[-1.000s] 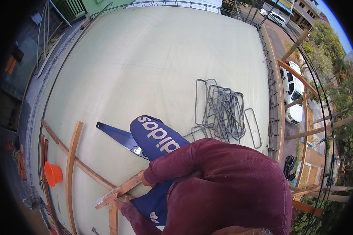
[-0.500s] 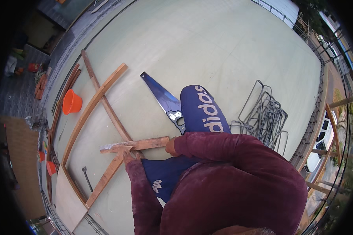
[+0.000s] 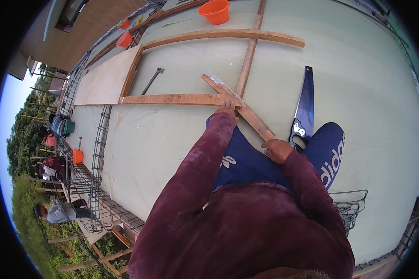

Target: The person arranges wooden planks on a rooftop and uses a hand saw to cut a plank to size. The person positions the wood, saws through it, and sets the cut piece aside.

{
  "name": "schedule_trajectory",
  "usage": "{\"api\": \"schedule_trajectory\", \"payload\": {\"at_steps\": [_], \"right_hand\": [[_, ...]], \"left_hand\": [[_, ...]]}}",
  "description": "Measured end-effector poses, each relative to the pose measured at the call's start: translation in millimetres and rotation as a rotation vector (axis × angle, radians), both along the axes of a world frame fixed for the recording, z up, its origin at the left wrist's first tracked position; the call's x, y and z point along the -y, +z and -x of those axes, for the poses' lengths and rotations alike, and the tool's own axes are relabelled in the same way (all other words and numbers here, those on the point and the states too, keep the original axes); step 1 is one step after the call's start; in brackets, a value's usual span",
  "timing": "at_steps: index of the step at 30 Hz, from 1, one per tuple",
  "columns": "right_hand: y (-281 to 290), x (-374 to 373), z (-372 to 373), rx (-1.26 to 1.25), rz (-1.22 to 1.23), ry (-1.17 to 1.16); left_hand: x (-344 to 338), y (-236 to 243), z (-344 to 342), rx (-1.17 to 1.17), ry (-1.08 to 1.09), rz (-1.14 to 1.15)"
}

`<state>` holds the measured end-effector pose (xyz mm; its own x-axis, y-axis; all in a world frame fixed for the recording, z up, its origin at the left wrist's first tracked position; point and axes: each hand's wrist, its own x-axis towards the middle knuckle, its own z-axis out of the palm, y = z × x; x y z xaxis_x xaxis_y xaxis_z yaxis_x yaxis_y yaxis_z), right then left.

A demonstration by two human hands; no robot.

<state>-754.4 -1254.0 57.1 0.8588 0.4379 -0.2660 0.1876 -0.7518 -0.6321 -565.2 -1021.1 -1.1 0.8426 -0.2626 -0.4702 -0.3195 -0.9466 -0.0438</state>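
A short rough wooden board lies aslant across the end of a longer wooden batten. My left hand is closed over the batten's end where the two pieces meet. At the board's near end, my right hand grips it between thumb and fingers, beside my thigh. A handsaw with a blue blade and black-and-silver handle rests just right of the board, its handle close to my right wrist. The batten's far end meets a pale plywood sheet.
A curved timber crosses a straight one ahead. A hammer-like tool lies beyond the batten. Orange buckets, steel rebar cages and bent steel stirrups lie around. People are at the left edge.
My view has swung left, bringing in the people and trees. Both hands stay on the timber pieces; the short board now shows at a steeper slant.
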Motion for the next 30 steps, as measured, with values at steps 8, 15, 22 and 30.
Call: {"api": "schedule_trajectory", "payload": {"at_steps": [8, 15, 22, 30], "right_hand": [[263, -15, 29, 0.458, -1.056, 0.183], [367, 21, 64, 0.957, -0.357, 0.165], [359, 10, 73, 1.013, -0.108, 0.050], [355, -1, 75, 1.011, -0.015, -0.001]], "left_hand": [[-1, -6, 1, 0.023, 0.011, 0.046], [-2, -1, -3, 0.017, -0.003, 0.052], [2, -4, -6, 0.010, 0.018, 0.063], [-4, -7, -5, -0.009, 0.002, 0.007]]}}
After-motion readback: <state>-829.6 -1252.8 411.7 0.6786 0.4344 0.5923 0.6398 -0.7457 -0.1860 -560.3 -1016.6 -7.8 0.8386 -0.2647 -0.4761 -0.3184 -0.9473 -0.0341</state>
